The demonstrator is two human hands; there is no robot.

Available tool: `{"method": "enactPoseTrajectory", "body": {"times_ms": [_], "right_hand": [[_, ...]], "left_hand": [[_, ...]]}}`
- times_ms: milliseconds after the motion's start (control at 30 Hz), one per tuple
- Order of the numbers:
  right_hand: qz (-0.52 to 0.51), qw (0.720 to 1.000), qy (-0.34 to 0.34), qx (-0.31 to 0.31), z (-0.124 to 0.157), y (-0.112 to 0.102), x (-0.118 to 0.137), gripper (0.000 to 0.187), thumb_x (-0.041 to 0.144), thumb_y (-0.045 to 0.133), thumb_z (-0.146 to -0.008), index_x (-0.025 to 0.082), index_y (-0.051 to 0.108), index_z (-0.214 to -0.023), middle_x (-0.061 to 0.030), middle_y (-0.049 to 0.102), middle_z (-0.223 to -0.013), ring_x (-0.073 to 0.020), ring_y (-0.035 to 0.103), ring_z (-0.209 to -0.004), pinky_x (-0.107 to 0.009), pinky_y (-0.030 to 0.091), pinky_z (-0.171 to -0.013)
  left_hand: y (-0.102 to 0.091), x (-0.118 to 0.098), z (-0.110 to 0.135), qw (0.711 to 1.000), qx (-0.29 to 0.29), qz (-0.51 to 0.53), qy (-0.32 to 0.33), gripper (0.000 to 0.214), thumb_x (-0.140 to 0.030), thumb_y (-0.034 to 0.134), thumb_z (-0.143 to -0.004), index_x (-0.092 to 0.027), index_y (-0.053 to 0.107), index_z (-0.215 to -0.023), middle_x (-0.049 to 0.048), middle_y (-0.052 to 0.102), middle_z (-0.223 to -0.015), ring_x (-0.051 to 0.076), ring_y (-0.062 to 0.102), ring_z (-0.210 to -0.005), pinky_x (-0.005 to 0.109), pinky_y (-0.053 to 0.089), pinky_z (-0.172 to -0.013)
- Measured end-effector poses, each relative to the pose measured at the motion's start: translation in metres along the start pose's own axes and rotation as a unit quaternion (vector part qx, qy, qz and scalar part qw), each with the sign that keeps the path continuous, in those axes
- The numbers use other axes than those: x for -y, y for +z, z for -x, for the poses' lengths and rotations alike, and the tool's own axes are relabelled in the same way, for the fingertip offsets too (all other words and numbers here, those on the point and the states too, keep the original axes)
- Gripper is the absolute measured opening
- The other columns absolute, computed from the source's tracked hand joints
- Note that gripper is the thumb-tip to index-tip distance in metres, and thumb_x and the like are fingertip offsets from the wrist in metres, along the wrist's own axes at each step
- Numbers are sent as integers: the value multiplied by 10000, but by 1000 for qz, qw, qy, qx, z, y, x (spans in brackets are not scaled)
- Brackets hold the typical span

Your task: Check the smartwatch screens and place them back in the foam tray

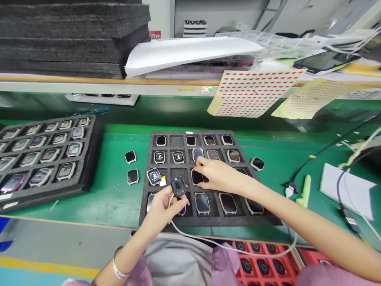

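My left hand [162,210] grips a small black square device [178,186] with a white cable [202,237] hanging from it. It looks like a watch charger or test dock. My right hand [217,174] has its thumb and fingers closed about the edges of a smartwatch [196,177], which sits in a slot of the black foam tray [175,140]. Smartwatches fill most of the tray's slots. A few, such as the watch [154,176] left of the device, have lit faces; most screens are dark. A yellow-and-white tab [162,181] lies beside that lit watch.
Loose watches [133,176] lie left of the tray, and another watch [257,163] lies right. A second full foam tray [89,159] stands at left. Cables, a green pen-like tool [306,186] and white paper [347,190] are at right. A shelf [166,82] runs behind.
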State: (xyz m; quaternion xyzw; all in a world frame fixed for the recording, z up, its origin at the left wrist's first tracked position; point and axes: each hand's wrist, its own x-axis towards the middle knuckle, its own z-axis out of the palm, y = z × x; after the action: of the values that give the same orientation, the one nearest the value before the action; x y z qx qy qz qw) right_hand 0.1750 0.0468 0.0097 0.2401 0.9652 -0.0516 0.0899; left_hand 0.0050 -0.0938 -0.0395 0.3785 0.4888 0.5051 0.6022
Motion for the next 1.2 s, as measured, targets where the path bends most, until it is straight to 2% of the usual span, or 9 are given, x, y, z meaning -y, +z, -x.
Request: {"method": "enactPoseTrajectory", "body": {"times_ms": [100, 300, 500, 567, 667, 767, 900, 967, 1200], "right_hand": [[10, 1000, 8, -16, 1, 2, 1, 304, 277, 726, -764, 106, 653, -1005, -119, 556, -1010, -247, 630, -740, -358, 518, -658], [75, 993, 26, -85, 9, 14, 9, 336, 232, 667, -818, 83, 569, -1104, -139, 579, -1037, -255, 648, -771, -311, 498, -569], [97, 993, -8, -60, 4, 13, 5, 310, 259, 728, -782, 99, 588, -1009, -105, 610, -939, -261, 648, -757, -315, 503, -561], [79, 994, 1, -73, 6, 7, 1, 286, 247, 703, -796, 86, 594, -1006, -118, 617, -939, -267, 648, -750, -324, 508, -559], [-15, 984, 26, -176, 14, -3, 1, 301, 236, 641, -833, 75, 581, -1079, -141, 609, -1001, -253, 643, -799, -333, 530, -631], [-148, 958, -42, -240, 21, -10, 15, 350, 270, 605, -852, 113, 554, -1161, -121, 593, -1069, -220, 623, -892, -318, 536, -753], [-149, 969, -124, -155, 18, -9, 39, 378, 257, 594, -846, 129, 546, -1199, -123, 576, -1099, -217, 618, -881, -319, 554, -688], [-133, 974, -133, -124, 14, -6, 43, 409, 236, 605, -844, 121, 531, -1228, -141, 551, -1126, -219, 614, -870, -323, 557, -647], [-195, 965, -147, -97, 6, -6, 38, 430, 240, 618, -857, 151, 515, -1265, -131, 569, -1176, -235, 614, -976, -373, 557, -799]], "left_hand": [[-1, -3, 3, 1000, 19, -7, -11, 357, -345, 648, -817, -132, 610, -1100, 23, 620, -796, 31, 317, -451, 172, 238, -407], [0, -5, 2, 1000, 23, -9, -13, 396, -310, 676, -787, -132, 599, -1133, 10, 594, -782, 48, 349, -491, 173, 273, -436], [-1, -5, 2, 999, 29, -12, -18, 276, -264, 681, -771, -119, 624, -999, 12, 596, -794, 44, 356, -494, 163, 295, -428], [-1, -6, 3, 999, 30, -17, -30, 216, -261, 695, -753, -118, 621, -897, 22, 603, -828, 37, 351, -483, 157, 307, -411], [-2, -8, 4, 998, 43, -14, -45, 249, -255, 723, -717, -134, 604, -899, 27, 611, -890, 33, 354, -463, 155, 325, -378], [-3, -7, 4, 997, 55, -4, -47, 313, -254, 735, -705, -147, 599, -965, 16, 613, -884, 27, 353, -443, 159, 306, -370], [-4, -3, 3, 998, 51, 0, -48, 451, -240, 778, -676, -144, 593, -1076, -92, 437, -581, 27, 276, -428, 165, 233, -419], [-5, -1, 4, 998, 47, -1, -45, 461, -251, 770, -696, -143, 591, -1106, -100, 375, -562, 35, 268, -455, 168, 244, -453], [0, -2, 3, 999, 30, 12, -14, 262, -364, 666, -799, -119, 649, -891, 32, 644, -732, 144, 567, -675, 257, 452, -675]]}}
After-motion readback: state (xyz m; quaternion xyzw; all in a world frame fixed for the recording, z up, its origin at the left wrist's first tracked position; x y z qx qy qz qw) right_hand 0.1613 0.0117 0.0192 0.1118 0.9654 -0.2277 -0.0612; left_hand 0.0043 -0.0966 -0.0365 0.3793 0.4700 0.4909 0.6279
